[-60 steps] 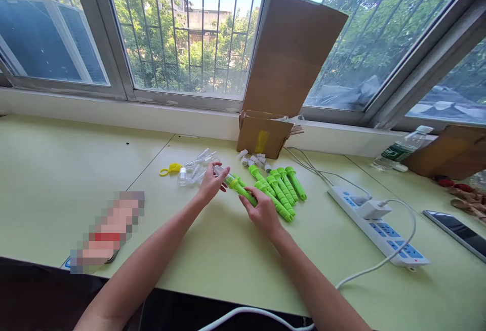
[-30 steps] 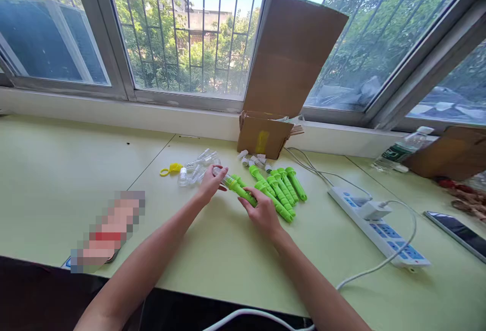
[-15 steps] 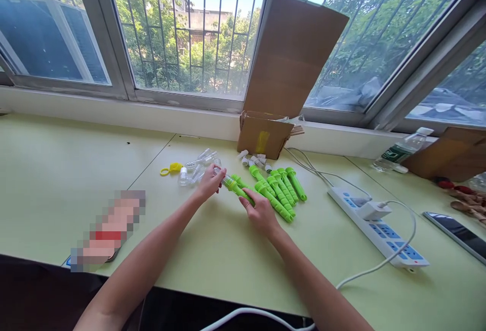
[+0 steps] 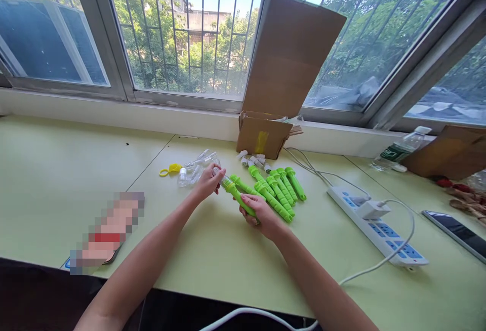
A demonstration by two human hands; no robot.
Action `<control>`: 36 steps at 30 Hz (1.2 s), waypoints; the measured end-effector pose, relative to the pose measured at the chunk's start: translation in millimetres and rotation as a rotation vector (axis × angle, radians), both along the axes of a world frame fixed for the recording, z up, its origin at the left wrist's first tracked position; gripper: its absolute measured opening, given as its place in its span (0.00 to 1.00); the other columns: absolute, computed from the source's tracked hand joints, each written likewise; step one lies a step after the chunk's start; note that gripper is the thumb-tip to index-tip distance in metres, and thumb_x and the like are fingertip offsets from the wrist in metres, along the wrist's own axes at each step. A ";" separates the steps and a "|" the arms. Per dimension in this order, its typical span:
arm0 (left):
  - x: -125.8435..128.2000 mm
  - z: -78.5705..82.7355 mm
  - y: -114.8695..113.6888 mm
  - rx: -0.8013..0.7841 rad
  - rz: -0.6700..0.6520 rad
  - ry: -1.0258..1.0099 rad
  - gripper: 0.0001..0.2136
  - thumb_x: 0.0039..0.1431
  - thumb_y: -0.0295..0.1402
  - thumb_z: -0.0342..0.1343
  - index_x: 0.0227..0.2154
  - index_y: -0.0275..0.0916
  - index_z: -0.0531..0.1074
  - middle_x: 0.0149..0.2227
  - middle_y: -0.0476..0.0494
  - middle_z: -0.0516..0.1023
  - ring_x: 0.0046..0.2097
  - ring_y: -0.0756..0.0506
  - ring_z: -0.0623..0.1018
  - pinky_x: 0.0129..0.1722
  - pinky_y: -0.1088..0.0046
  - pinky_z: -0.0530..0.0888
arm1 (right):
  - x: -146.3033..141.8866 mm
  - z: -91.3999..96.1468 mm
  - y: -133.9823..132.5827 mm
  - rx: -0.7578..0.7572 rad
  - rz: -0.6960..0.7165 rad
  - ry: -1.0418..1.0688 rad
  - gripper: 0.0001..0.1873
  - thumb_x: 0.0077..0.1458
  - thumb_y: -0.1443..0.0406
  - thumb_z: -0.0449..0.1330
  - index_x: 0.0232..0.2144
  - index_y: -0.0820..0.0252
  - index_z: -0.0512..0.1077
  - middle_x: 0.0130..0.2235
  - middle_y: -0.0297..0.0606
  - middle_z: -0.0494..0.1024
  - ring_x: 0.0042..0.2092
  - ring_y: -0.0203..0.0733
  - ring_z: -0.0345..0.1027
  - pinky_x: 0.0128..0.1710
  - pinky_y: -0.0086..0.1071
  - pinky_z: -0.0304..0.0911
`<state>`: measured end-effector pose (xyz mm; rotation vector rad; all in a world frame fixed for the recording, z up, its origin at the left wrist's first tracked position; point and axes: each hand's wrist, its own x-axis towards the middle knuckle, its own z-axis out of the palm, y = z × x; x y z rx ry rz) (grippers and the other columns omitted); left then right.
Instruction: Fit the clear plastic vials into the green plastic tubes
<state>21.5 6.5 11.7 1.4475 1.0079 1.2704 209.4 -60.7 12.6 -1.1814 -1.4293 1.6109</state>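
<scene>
My right hand [image 4: 262,215] is closed around the lower part of a bright green plastic tube [image 4: 239,197], a handle-like piece with a threaded collar. At its upper end my left hand [image 4: 207,181] grips a clear plastic cover [image 4: 225,179], partly hidden by the fingers, which meets the green tube's collar. Several more clear plastic covers [image 4: 195,174] lie just beyond my left hand. To the right of my right hand rest several similar green tubes [image 4: 281,194], side by side at a slant. Beside the clear covers is a yellow cap with a ring [image 4: 172,169].
Small white parts [image 4: 255,160] lie before a cardboard box [image 4: 261,136] at the window. A white power strip [image 4: 379,230] with cables is on the right, near a phone [image 4: 457,232] and a water bottle [image 4: 400,149]. A blurred-out object [image 4: 110,230] lies on the left.
My right hand has shifted slightly right and towards me, its fingers wrapping further around the green tube. The tube now sits apart from the one behind it. My left hand has barely moved.
</scene>
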 end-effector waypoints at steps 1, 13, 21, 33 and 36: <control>1.5 0.2 -0.5 0.012 0.023 -0.007 0.16 0.55 0.46 0.54 0.35 0.39 0.61 0.15 0.58 0.63 0.13 0.54 0.65 0.11 0.81 0.65 | -1.0 -0.9 -0.2 0.087 -0.023 -0.056 0.20 0.55 0.49 0.53 0.33 0.60 0.69 0.22 0.29 0.65 0.15 0.27 0.45 0.15 0.25 0.40; 17.1 1.4 -7.3 -0.226 0.114 -0.142 0.21 0.52 0.44 0.59 0.42 0.39 0.59 0.27 0.50 0.69 0.23 0.50 0.74 0.19 0.74 0.74 | 7.8 -22.2 6.8 0.984 -0.389 -0.969 0.17 0.58 0.62 0.55 0.49 0.55 0.71 0.40 0.40 0.77 0.37 0.44 0.71 0.32 0.32 0.61; 20.6 2.9 -7.7 -0.258 0.089 -0.350 0.17 0.51 0.40 0.61 0.39 0.39 0.61 0.27 0.50 0.70 0.28 0.50 0.74 0.30 0.69 0.77 | 6.4 -17.8 4.2 0.998 -0.275 -1.113 0.22 0.62 0.57 0.48 0.53 0.59 0.68 0.41 0.45 0.77 0.35 0.45 0.71 0.28 0.31 0.56; 18.1 8.9 -9.2 -0.238 -0.040 -0.554 0.18 0.48 0.34 0.62 0.37 0.40 0.57 0.29 0.49 0.74 0.32 0.47 0.78 0.31 0.71 0.73 | -8.3 -17.3 -3.8 0.722 -0.234 -0.724 0.25 0.59 0.55 0.50 0.55 0.57 0.67 0.46 0.44 0.78 0.41 0.51 0.72 0.39 0.39 0.64; 16.3 12.8 -10.3 -0.228 -0.068 -0.578 0.19 0.47 0.32 0.63 0.37 0.40 0.58 0.28 0.51 0.73 0.31 0.48 0.78 0.33 0.70 0.74 | -12.7 -15.5 -2.9 0.579 -0.222 -0.499 0.28 0.56 0.51 0.53 0.54 0.59 0.68 0.41 0.44 0.78 0.37 0.49 0.71 0.36 0.38 0.64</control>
